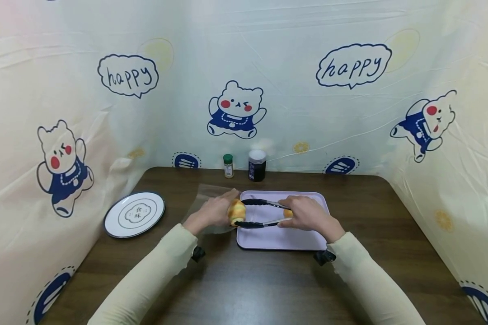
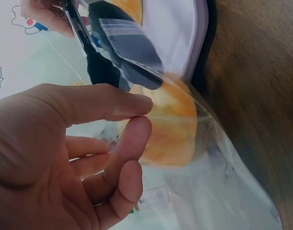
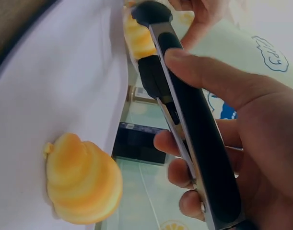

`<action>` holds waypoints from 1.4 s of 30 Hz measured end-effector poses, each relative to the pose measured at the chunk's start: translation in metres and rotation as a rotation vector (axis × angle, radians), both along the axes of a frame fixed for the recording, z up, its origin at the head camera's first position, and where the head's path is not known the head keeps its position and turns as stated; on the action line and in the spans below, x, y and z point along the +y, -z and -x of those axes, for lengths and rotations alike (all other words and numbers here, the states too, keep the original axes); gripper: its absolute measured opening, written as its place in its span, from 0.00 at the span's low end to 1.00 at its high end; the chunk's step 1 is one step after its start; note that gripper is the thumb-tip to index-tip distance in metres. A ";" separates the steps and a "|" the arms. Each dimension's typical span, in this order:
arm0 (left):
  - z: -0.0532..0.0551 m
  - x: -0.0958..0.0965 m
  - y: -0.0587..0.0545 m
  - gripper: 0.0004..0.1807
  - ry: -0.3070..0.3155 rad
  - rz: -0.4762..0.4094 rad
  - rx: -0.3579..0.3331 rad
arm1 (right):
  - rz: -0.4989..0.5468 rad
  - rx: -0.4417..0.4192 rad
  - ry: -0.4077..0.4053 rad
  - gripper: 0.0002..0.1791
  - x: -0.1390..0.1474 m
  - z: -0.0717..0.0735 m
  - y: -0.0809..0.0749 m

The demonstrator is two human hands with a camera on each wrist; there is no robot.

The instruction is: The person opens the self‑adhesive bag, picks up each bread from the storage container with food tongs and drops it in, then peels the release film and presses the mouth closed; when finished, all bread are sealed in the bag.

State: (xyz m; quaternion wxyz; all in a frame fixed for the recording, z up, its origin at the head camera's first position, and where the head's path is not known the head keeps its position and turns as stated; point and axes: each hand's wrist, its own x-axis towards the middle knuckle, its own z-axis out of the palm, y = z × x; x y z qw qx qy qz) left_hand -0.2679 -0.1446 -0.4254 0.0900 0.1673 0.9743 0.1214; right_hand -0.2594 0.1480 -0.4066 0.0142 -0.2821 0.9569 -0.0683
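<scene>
My left hand [image 1: 216, 211] pinches the edge of a clear plastic bag [image 1: 200, 199] between thumb and forefinger. A golden bread roll [image 2: 170, 127] shows through the film just beyond those fingertips in the left wrist view. My right hand [image 1: 307, 213] grips metal tongs [image 3: 196, 129] with black handles and black tips. The tips lie spread on either side of the roll at the bag's mouth, over the left edge of a lilac tray [image 1: 282, 242]. A second bread roll [image 3: 84, 184], ridged and golden, lies on the tray below my right hand.
A white plate [image 1: 118, 225] with a dark rim lies at the table's left edge. Behind the tray stand a small green-capped bottle [image 1: 228, 167] and a dark jar [image 1: 257, 168] with a white lid. A printed cloth hangs around the wooden table [image 1: 252, 284].
</scene>
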 end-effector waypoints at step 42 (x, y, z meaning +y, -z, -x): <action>0.002 0.005 -0.003 0.56 -0.021 -0.123 -0.081 | 0.027 0.024 -0.010 0.34 -0.011 0.000 -0.008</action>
